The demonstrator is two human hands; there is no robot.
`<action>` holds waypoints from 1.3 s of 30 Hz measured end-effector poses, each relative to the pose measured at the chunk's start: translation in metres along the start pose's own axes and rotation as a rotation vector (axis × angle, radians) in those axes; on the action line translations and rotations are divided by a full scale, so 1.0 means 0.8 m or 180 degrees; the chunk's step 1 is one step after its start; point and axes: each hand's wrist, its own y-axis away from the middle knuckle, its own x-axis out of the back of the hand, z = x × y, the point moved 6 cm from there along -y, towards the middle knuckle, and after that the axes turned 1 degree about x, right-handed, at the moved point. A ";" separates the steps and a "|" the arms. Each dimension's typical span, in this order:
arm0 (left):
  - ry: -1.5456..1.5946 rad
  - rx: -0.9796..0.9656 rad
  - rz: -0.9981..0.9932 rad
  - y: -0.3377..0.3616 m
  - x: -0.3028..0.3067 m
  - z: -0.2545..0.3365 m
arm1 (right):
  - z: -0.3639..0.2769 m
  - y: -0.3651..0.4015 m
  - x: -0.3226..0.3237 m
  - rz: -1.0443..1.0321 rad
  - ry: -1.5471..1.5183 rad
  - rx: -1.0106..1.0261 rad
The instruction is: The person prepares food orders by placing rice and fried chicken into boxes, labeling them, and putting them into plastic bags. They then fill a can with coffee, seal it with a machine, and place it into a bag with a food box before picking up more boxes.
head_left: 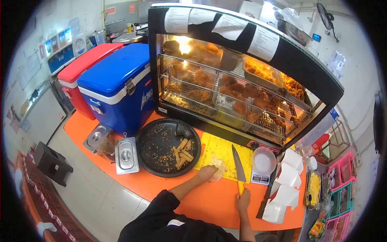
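My right hand (pixel 243 198) is wrapped round the yellow handle of a large knife (pixel 238 165), whose blade lies over the yellow cutting board (pixel 225 147) and points toward the display case. At the board's front left edge, my left hand (pixel 207 172) is beside a crumpled clear plastic bag (pixel 218 168); its fingers are too small to make out. Left of the board, a round black pan (pixel 155 149) holds several browned strips (pixel 183 155) and crumbs. To the right, a white bowl (pixel 264 160) rests on a small scale (pixel 260 178).
A heated display case (pixel 201 121) with fried food stands behind the board. Blue (pixel 117 72) and red (pixel 86 62) coolers are at the back left, with lidded metal containers (pixel 127 155) in front. Open white boxes (pixel 287 175) line the orange table's (pixel 225 205) right side.
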 end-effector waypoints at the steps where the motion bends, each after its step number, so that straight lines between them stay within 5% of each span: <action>1: 0.0175 0.0161 0.0031 0.000 -0.005 -0.002 | -0.010 0.003 0.011 0.0516 0.0530 0.0149; 3: 0.0343 0.0323 0.0092 0.001 0.007 0.004 | -0.042 0.006 0.039 0.1060 0.1055 0.0319; 5: 0.0483 0.0004 0.0819 0.013 0.045 0.029 | -0.081 0.005 0.059 0.0448 -0.0506 0.0554; 9: 0.0626 -0.0248 0.1452 0.028 0.071 0.068 | -0.134 0.016 0.043 -0.0709 -0.1241 -0.0229; 11: 0.0976 -0.0560 0.1535 0.039 0.070 0.085 | -0.120 0.009 -0.011 -0.0804 -0.4040 -0.1317; 12: 0.0958 -0.0568 0.1537 0.045 0.074 0.093 | -0.116 0.002 -0.029 -0.0798 -0.4056 -0.1305; 14: 0.1142 -0.0898 0.1808 0.066 0.092 0.115 | -0.117 -0.003 -0.072 -0.0739 -0.6988 -0.2380; 18: 0.1335 -0.0321 0.1626 0.083 0.101 0.102 | -0.171 0.016 -0.029 -0.0062 -0.6377 -0.2629; 20: 0.1776 0.0296 0.1820 0.089 0.109 0.080 | -0.183 0.035 -0.006 0.0603 -0.6038 -0.2002; 24: 0.2028 0.0666 0.1412 0.094 0.129 0.075 | -0.218 0.069 0.016 0.0998 -0.5099 -0.2021; 26: 0.2171 0.1168 0.1515 0.100 0.135 0.065 | -0.246 0.078 0.052 0.1413 -0.4541 -0.1199; 27: 0.2179 0.1175 0.1453 0.101 0.138 0.063 | -0.235 0.080 0.039 0.1428 -0.4528 -0.1263; 29: 0.2281 0.1083 0.1569 0.107 0.145 0.064 | -0.241 0.080 0.018 0.0128 -0.3537 -0.0325; 31: 0.2129 0.0682 0.1678 0.109 0.151 0.081 | -0.245 0.075 0.019 -0.0835 -0.4120 -0.1355; 33: 0.1764 0.0174 0.1684 0.115 0.147 0.099 | -0.244 0.066 0.002 -0.0663 -0.5856 -0.1998; 35: 0.1378 -0.0362 0.1768 0.120 0.147 0.117 | -0.234 0.058 0.001 -0.0327 -0.6600 -0.2614; 39: 0.1053 -0.1001 0.1652 0.123 0.147 0.150 | -0.175 0.027 -0.014 -0.0240 -0.7869 -0.1455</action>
